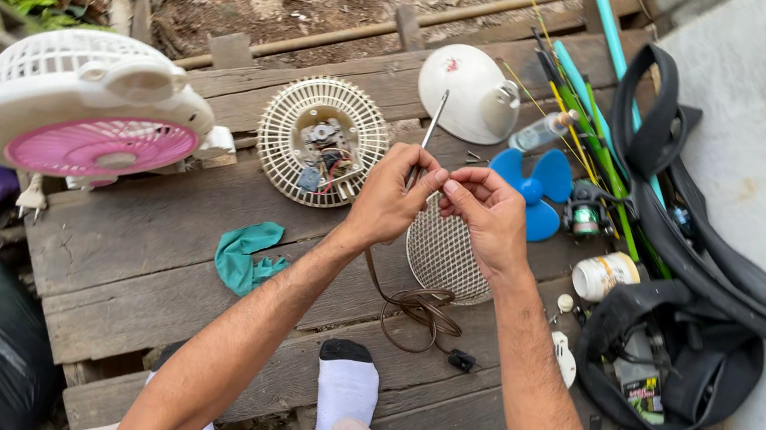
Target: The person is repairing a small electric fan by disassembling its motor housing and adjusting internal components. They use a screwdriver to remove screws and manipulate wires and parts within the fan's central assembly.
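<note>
Above the wooden planks (143,260), left hand (391,196) and right hand (490,211) pinch a screwdriver (430,133) between them.

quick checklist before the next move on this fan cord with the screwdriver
1. Both hands on the work: left hand and right hand meet at the cord end. Ok.
2. Screwdriver gripped: left hand holds it upright. Ok.
3. Brown cord free of tangles: loosely coiled on the planks. Ok.
4. Plug disconnected: lies loose on the wood. Ok.
5. Wire end stripped and ready: hidden by the fingers. Cannot tell.
6. Motor housing within reach: open, just beyond the hands. Ok.
</note>
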